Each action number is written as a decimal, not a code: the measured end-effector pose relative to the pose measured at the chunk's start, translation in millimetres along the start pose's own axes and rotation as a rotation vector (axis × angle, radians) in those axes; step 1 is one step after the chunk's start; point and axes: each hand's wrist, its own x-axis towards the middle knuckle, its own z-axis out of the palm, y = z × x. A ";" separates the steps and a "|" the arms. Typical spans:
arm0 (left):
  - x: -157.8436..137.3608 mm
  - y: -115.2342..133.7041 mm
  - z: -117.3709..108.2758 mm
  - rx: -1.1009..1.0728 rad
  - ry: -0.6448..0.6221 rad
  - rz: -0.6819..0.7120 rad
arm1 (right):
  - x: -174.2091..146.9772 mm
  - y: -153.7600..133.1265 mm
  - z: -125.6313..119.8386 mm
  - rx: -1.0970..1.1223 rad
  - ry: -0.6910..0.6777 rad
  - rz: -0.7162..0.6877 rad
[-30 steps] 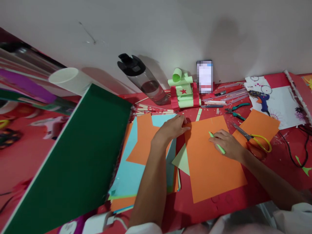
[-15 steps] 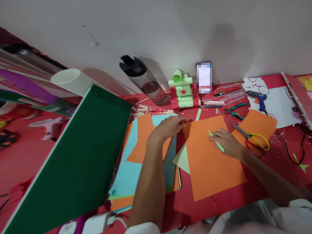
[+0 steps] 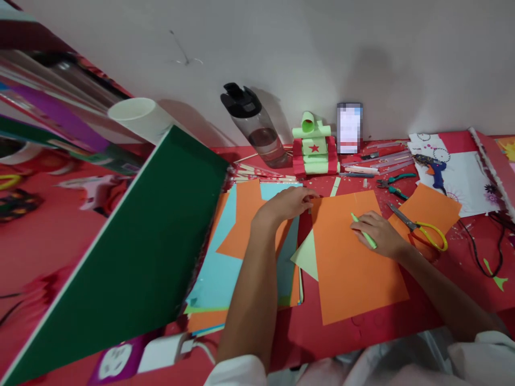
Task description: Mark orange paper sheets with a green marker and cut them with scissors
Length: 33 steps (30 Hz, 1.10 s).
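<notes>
Right hand (image 3: 377,232) grips a green pen (image 3: 370,241) over orange paper (image 3: 358,281); left hand (image 3: 289,204), hold unclear, adjoins its corner.

The large orange sheet (image 3: 358,279) looks like smooth, matt paper, the scissor blades (image 3: 403,216) metal, the bottle (image 3: 263,134) see-through plastic.

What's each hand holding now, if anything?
Left hand: by the big orange sheet; grip cannot be told.
Right hand: closed around a slim green object.
</notes>
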 end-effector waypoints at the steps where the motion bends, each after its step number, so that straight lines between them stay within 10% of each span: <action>1: -0.3 1.5 0.2 0.018 0.006 0.000 | 0.2 0.2 0.0 0.001 0.003 -0.001; 6: -3.2 23.6 3.0 0.126 0.094 0.005 | 0.4 2.1 -0.5 0.011 -0.006 0.006; 11: 1.2 51.9 12.8 0.070 -0.203 0.085 | 1.9 3.6 -2.3 0.028 -0.015 0.004; 20: 9.6 44.5 19.0 -0.099 -0.237 0.106 | 3.2 -1.9 -21.8 0.488 0.045 0.144; 25: 12.6 40.3 22.4 -0.136 -0.238 0.114 | 23.1 -24.1 -34.3 1.032 -0.288 0.390; 33: 11.8 41.5 22.2 -0.111 -0.207 0.104 | 72.3 -44.1 -9.1 1.005 -0.517 0.336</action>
